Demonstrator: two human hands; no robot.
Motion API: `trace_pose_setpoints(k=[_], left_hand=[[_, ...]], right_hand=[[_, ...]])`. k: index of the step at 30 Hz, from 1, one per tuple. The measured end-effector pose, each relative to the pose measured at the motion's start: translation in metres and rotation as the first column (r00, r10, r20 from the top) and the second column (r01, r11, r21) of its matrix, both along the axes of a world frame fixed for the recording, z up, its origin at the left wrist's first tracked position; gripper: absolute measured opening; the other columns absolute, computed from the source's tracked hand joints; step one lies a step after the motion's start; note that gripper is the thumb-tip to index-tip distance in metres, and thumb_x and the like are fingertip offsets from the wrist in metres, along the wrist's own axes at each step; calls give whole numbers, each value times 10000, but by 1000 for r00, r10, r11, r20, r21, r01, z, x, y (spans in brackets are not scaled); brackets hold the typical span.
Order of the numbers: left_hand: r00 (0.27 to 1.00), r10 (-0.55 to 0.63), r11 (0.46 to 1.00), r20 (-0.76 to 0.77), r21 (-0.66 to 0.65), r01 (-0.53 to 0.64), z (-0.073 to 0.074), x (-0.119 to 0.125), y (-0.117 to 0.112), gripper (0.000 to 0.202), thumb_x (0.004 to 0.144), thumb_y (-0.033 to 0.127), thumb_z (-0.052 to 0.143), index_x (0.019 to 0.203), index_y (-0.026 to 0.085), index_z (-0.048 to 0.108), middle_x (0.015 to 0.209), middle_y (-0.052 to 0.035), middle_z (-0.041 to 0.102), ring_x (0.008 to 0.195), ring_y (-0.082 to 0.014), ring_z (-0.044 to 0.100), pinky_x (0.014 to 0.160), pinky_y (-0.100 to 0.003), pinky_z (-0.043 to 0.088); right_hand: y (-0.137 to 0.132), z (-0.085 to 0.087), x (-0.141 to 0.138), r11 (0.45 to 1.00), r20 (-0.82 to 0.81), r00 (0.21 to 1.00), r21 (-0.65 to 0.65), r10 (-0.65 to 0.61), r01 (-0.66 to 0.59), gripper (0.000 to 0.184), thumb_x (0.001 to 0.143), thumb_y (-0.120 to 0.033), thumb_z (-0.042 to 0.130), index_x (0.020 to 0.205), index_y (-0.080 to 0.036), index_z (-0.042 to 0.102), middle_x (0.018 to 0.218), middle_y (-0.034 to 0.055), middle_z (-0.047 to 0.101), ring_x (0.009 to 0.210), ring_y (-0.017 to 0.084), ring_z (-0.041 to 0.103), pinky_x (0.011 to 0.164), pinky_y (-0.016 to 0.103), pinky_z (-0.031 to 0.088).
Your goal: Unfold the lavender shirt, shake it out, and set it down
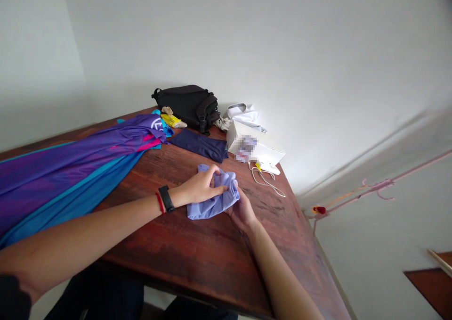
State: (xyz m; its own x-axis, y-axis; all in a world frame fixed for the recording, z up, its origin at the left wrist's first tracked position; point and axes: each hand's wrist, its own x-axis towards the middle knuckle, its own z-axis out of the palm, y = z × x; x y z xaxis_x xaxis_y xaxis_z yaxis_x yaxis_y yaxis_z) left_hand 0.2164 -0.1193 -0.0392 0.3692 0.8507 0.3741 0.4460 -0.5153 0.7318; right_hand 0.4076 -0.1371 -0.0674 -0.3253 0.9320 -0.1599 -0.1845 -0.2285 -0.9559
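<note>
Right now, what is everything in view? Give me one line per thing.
lavender cloth: 1, pale purple, table middle, gripped by both hands
purple garment: 1, purple, teal and pink, spread on table's left
navy cloth: 1, dark blue, folded, behind the lavender cloth
black bag: 1, black, far edge by the wall
yellow item: 1, yellow, beside the bag
white box: 1, white, far right corner
white cable: 1, white, beside the box
table: 1, dark reddish wood
left hand: 1, black band and red string at wrist
right hand: 1, bare
</note>
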Motion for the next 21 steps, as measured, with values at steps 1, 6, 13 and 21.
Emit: trace_pose_setpoints(k=[1, 6, 13, 21], left_hand=[[1000, 0, 1000, 1, -11, 0, -1, 0, 1, 513, 887, 469, 681, 1278, 184, 511, 812, -24, 657, 737, -224, 642, 643, -302, 422], [991, -88, 993, -102, 65, 95, -6, -3, 2, 438, 911, 307, 619, 1327, 237, 500, 941, -50, 693, 849, -245, 680, 731, -324, 456], [982, -57, 992, -181, 103, 77, -5, -4, 0, 274, 863, 257, 621, 1132, 210, 589, 970, -57, 698, 848, -243, 669, 708, -311, 432], [972, -71, 983, -225, 149, 106, -5, -1, 2, 180, 898, 287, 593, 745, 215, 529, 693, 10, 576, 614, -164, 529, 577, -296, 283]], right_hand=[[0, 0, 0, 1000, 5, 1000, 4, -4, 4, 540, 908, -704, 503, 1094, -236, 698, 924, 58, 752, 913, 265, 708, 746, 390, 587], [1, 1, -2, 1000, -37, 999, -24, 4, -5, 589, 908, -735, 460, 1076, -228, 708, 926, 66, 755, 913, 272, 713, 751, 400, 586], [3, 3, 0, 997, -87, 996, -83, -2, -5, 610, 903, -745, 448, 1098, -223, 696, 963, 77, 759, 909, 282, 718, 741, 419, 584], [5, -3, 1, 990, -69, 992, -105, -104, 96, 301, 802, -501, 681, 873, -209, 689, 774, 23, 732, 764, 232, 695, 697, 341, 568]])
